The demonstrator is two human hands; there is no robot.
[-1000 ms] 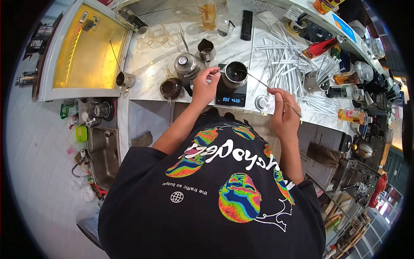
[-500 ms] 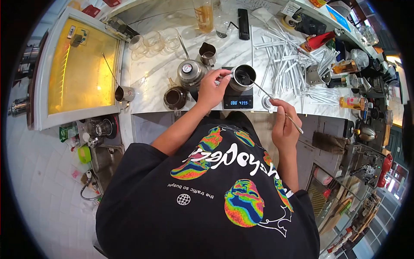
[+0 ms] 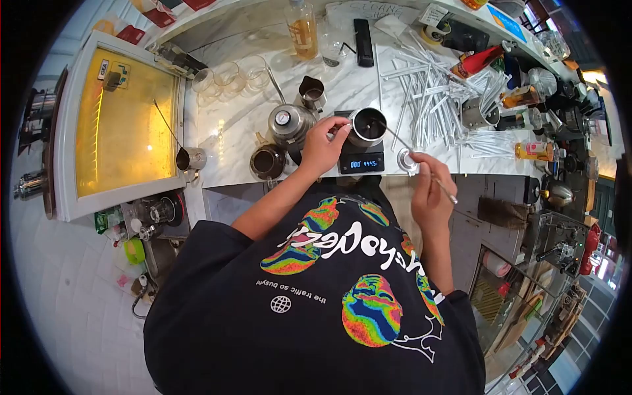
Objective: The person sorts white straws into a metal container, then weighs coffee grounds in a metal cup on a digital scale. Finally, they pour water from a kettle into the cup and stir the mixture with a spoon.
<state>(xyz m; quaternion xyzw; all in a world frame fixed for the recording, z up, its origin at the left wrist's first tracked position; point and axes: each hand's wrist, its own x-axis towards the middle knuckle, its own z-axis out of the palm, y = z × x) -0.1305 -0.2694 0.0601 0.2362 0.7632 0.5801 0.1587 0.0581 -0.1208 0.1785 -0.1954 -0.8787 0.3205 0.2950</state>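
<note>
A steel cup (image 3: 359, 136) with dark contents stands on a black digital scale (image 3: 361, 163) with a lit display. My left hand (image 3: 325, 146) is closed on the cup's handle at its left side. In my right hand (image 3: 432, 185) is a long thin metal spoon (image 3: 399, 139), its far end inside the cup. Left of the cup are a steel gooseneck kettle (image 3: 288, 124) and a small steel pitcher (image 3: 311, 93). A glass server (image 3: 268, 162) with dark liquid sits near the counter's front edge.
Many wrapped straws (image 3: 428, 92) lie on the marble counter (image 3: 230, 131) at the right. Glasses (image 3: 227, 76) and a tall bottle (image 3: 302, 33) stand at the back. A fridge with an open-looking glass door (image 3: 131, 125) is at the left, beside a steel cup (image 3: 192, 158).
The view has shifted slightly. The spoon has moved within the cup, and my right hand is slightly lower and left. The scale's reading has changed from about 439.9 to 444.5.
</note>
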